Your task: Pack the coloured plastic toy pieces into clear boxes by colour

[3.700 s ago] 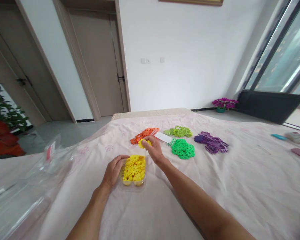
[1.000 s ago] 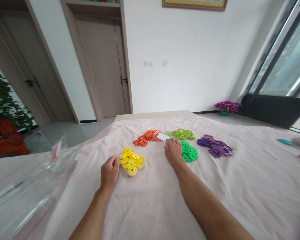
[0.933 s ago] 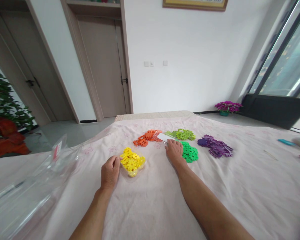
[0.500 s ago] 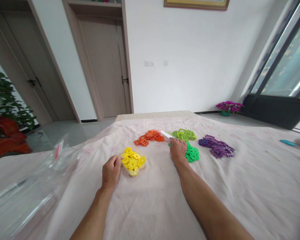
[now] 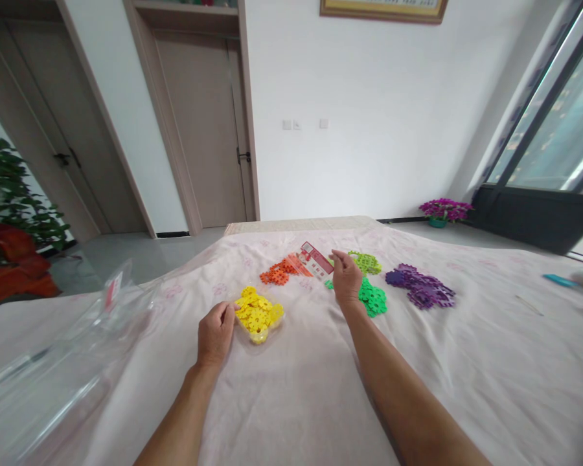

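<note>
Right hand pinching red-labelled clear packaging, left hand clasping clear tray of yellow pieces

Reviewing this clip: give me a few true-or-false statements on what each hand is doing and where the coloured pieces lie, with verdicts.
1. The left hand grips the edge of the clear container of yellow pieces. True.
2. The right hand lies flat and empty on the pink sheet. False: it is raised and pinches a clear lid with a red and white label.
3. The purple pile lies to the right of the green pile. True.
4. The orange pieces fill the clear container. False: they lie loose on the pink sheet, and the container holds only yellow pieces.
</note>
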Available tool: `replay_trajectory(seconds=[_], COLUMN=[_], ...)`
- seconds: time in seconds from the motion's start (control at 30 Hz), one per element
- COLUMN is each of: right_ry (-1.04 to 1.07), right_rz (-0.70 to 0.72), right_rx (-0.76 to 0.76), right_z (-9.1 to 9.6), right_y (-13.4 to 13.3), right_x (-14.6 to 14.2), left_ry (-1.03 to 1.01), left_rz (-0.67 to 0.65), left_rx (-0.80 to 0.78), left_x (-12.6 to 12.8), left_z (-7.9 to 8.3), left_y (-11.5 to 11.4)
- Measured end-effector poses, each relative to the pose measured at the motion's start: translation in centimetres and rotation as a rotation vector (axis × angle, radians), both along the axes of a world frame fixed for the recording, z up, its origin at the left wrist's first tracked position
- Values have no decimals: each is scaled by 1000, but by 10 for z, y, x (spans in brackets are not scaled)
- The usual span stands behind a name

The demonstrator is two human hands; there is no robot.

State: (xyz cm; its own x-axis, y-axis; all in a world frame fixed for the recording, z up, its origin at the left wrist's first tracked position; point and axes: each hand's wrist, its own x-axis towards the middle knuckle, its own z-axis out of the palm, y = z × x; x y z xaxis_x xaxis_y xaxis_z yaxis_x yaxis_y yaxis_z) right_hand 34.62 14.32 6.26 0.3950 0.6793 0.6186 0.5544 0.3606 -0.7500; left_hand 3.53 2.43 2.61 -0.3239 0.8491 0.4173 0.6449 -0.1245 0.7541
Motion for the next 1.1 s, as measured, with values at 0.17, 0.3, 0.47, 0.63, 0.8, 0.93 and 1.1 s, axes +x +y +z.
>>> replay_trajectory(seconds=[0.17, 0.3, 0.47, 0.63, 0.8, 0.93, 1.1], right_ry=[425, 455, 341, 228, 71, -52, -185], right_rz=[558, 787, 762, 700, 648, 556, 460], right_rx=[-424, -664, -698, -528, -364, -351, -396], right_z=[-11, -33, -39, -36, -43, -44, -36], right_y=[2, -7, -21, -31, -34, -39, -48], right_x=[-31, -58, -77, -83, -93, -100, -105], left_ry=[-12, -67, -86, -153, -187, -224, -273], left_rz=[5, 42, 101, 48, 26, 10, -9], left_rx=[2, 36, 52, 41, 43, 41, 45], left_x=[1, -2, -6, -6, -7, -9, -11], left_z=[1, -3, -8, -9, -11, -14, -16], left_y=[0, 1, 6, 9, 9, 10, 12])
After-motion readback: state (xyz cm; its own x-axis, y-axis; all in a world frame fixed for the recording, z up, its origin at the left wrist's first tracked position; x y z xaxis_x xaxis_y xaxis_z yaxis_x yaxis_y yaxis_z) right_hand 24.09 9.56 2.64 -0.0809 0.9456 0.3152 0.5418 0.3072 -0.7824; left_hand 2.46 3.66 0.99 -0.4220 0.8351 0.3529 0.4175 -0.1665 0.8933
